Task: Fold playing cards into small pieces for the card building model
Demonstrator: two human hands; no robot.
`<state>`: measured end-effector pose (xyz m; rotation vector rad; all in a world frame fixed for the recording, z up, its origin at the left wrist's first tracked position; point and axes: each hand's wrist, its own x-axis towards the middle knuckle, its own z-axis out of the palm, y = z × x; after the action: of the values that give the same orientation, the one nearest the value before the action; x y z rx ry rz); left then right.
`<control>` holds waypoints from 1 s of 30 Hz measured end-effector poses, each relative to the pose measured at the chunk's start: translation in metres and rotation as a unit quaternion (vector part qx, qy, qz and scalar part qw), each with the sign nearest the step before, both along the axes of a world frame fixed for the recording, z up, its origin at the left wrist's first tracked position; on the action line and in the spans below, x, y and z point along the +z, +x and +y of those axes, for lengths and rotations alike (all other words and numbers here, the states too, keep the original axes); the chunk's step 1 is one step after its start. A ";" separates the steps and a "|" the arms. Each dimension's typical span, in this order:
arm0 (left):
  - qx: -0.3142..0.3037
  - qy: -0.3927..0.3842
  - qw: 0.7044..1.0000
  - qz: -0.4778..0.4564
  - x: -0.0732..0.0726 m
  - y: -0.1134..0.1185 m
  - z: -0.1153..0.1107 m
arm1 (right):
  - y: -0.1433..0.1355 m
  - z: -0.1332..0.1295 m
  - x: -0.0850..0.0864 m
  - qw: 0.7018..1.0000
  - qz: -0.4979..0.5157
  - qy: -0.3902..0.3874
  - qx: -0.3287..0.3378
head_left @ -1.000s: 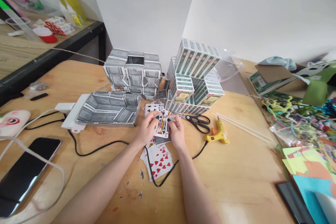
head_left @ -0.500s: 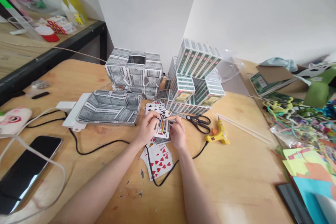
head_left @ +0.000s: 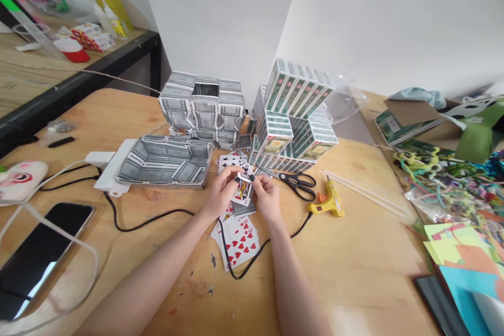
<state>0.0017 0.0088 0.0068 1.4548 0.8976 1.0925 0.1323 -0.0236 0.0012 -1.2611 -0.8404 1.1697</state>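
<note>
Near the middle of the table, my left hand (head_left: 223, 191) and my right hand (head_left: 265, 191) pinch a playing card (head_left: 243, 191) from its two sides, its face partly visible. Its upper edge looks folded, with dark-nailed thumbs on it. Below the hands lie several red heart cards (head_left: 241, 244), fanned out. Club cards (head_left: 232, 161) lie just beyond my fingers. A box-like tray made of patterned cards (head_left: 163, 163) is to the left, and a larger card structure (head_left: 202, 110) stands behind it.
Stacked card boxes (head_left: 293, 115) stand at back right. Black-handled scissors (head_left: 297, 182), a yellow glue gun (head_left: 328, 199) and clear sticks (head_left: 364, 193) lie right. A black cable loops around the cards. A phone (head_left: 43, 257) lies left; coloured paper (head_left: 464, 252) lies right.
Both thumbs have shifted on the card, and its upper edge now shows as a pale folded strip. The lower part of the card has tilted. The surrounding objects have not moved.
</note>
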 end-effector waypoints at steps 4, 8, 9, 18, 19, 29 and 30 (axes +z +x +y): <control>0.025 -0.019 1.000 0.002 -0.003 0.003 0.001 | 0.000 0.000 -0.002 1.000 -0.015 0.017 -0.018; 0.059 -0.006 0.997 0.051 -0.004 0.004 0.003 | 0.000 0.000 -0.002 0.999 -0.020 0.031 -0.010; 0.063 0.000 0.996 0.056 -0.004 0.004 0.003 | 0.000 0.000 -0.002 0.999 -0.016 0.033 -0.002; 0.100 0.032 0.990 0.096 -0.002 0.002 0.003 | -0.002 0.000 -0.005 0.999 -0.001 0.031 0.032; 0.104 0.032 0.989 0.099 -0.002 0.002 0.002 | -0.002 0.000 -0.005 0.999 -0.004 0.030 0.032; 0.119 0.005 0.989 0.088 0.000 0.002 0.003 | -0.006 -0.001 -0.006 0.999 -0.026 0.023 0.017; 0.118 0.000 0.989 0.084 0.000 0.002 0.003 | -0.007 -0.001 -0.005 0.999 -0.027 0.022 0.017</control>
<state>0.0040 0.0121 0.0067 1.4831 1.2132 1.1536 0.1256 -0.0248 -0.0037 -1.2508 -0.9266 1.1415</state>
